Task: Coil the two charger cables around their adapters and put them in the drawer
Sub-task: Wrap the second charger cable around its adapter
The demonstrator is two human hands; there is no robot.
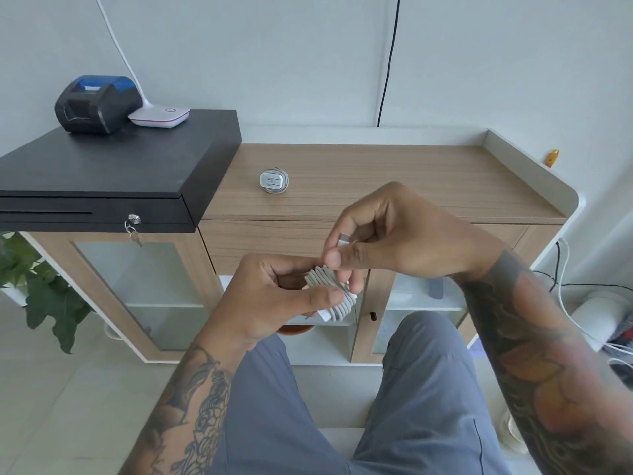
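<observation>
Grey-trousered knees [394, 399] sit nearest, above them the left hand [274, 296] grips a cable-wrapped adapter [334, 298] while the right hand [394, 234] pinches its plug end [343, 238], and a second coiled charger [274, 180] lies far on the wooden counter [394, 180] above the closed drawer [267, 241].

Both forearms are bare, with no sleeves in sight and no watch or bracelet at either wrist. The left forearm [191, 409] carries dense black and grey tattoo work: flower heads with layered petals, curling lines and shaded leaves running from just below the wrist toward the elbow. The right forearm [534, 354] is tattooed too, with a solid dark band near the wrist, grey wave-like swirls below it, and large orange and red petal shapes further up. The left hand [274, 296] and right hand [394, 234] show no rings. The legs are covered by blue-grey trousers [421, 389] with a stitched seam along the right thigh
</observation>
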